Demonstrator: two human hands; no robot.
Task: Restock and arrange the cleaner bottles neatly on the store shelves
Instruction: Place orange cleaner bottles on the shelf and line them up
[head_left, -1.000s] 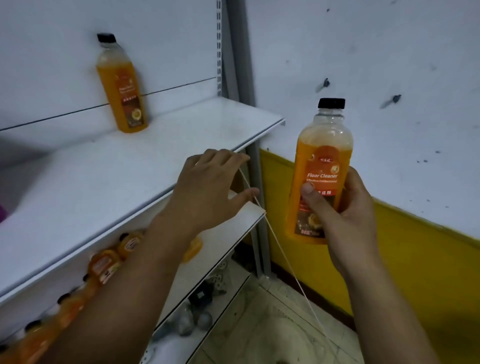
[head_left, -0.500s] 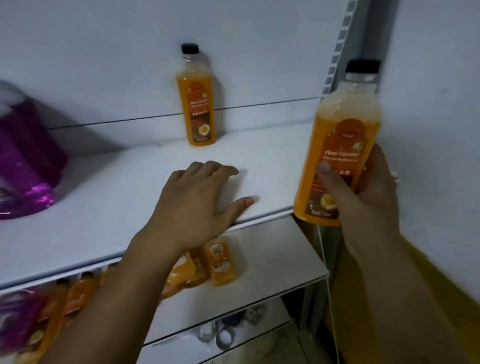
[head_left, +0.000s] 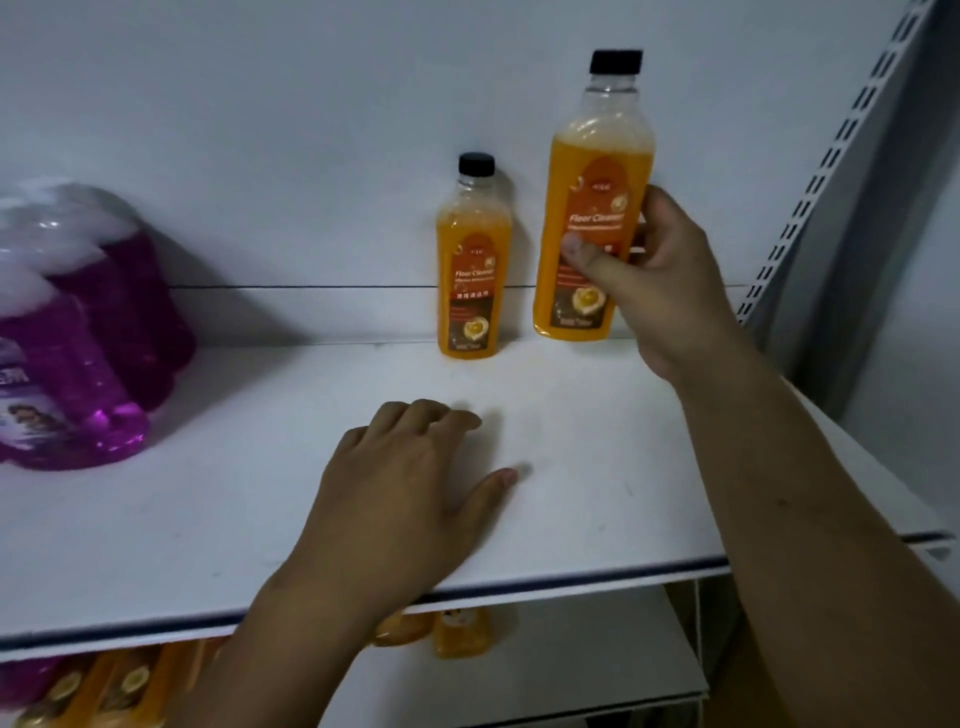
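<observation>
Right hand (head_left: 660, 275) gripping upright orange cleaner bottle (head_left: 597, 171) at 1 o'clock, second orange bottle (head_left: 470, 270) standing just beside at its 9 o'clock, left hand (head_left: 410, 493) flat, fingers relaxed, on white shelf (head_left: 208, 499), purple bottles (head_left: 78, 338) at 9 o'clock

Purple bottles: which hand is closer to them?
Left. The left hand rests on the shelf to the right of the purple bottles; the right hand is farther right, holding an orange bottle.

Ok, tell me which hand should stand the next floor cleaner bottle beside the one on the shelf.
Right. The right hand grips a floor cleaner bottle upright, just right of the standing bottle; the left hand rests empty on the shelf.
</observation>
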